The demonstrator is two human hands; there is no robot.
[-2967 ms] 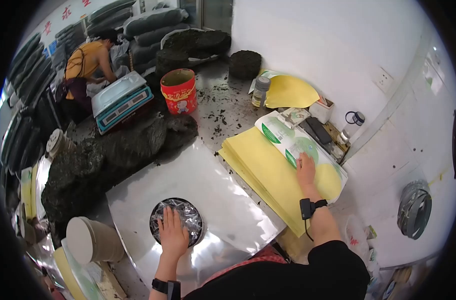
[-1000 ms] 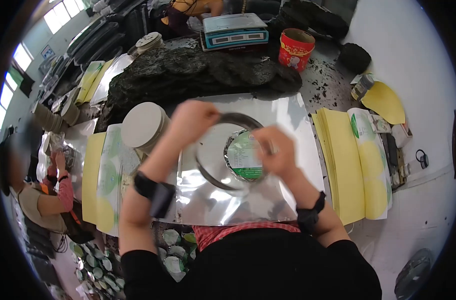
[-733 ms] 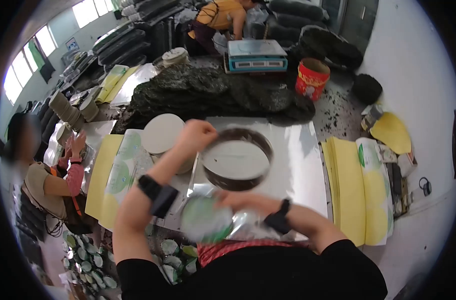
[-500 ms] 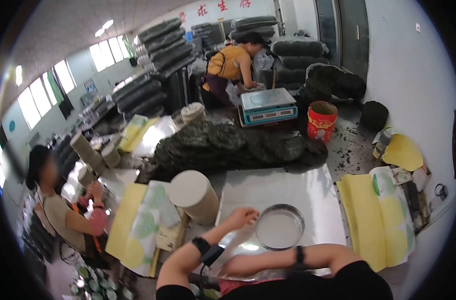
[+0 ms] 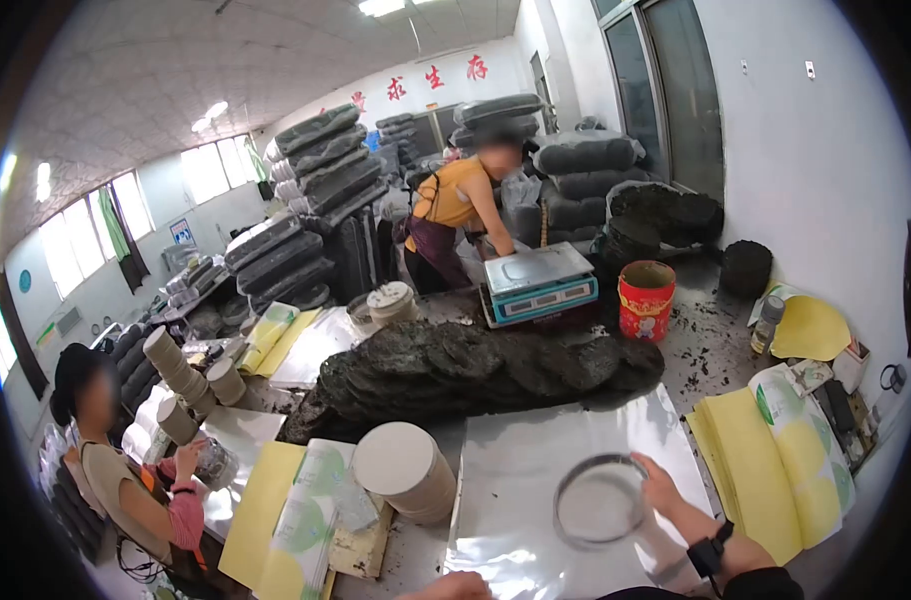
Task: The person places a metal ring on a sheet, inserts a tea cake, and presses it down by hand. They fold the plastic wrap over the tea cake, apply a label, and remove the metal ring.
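Observation:
My right hand (image 5: 665, 487) grips the right side of a thin metal ring (image 5: 559, 503), fingers and thumb at its rim. The ring, slightly blurred, is over the shiny metal sheet (image 5: 510, 470) in front of me. At the bottom edge of the view, my left hand (image 5: 450, 588) is partly cut off near the front of the sheet, its fingers mostly hidden. A thick stack of pale round discs (image 5: 403, 460) stands left of the sheet. Beyond the sheet lies a long heap of overlapping dark, rough round cakes (image 5: 475, 375).
Folded yellow and printed sheets lie left (image 5: 260, 510) and right (image 5: 740, 455). A blue scale (image 5: 540, 300) and red bucket (image 5: 645, 300) stand behind the heap. One person (image 5: 450, 205) leans over at the back; another (image 5: 125, 470) works at left.
The ring has moved right, with my right hand now at its right side. My left hand has drawn back from beside the ring to the bottom edge. The view has tilted up slightly.

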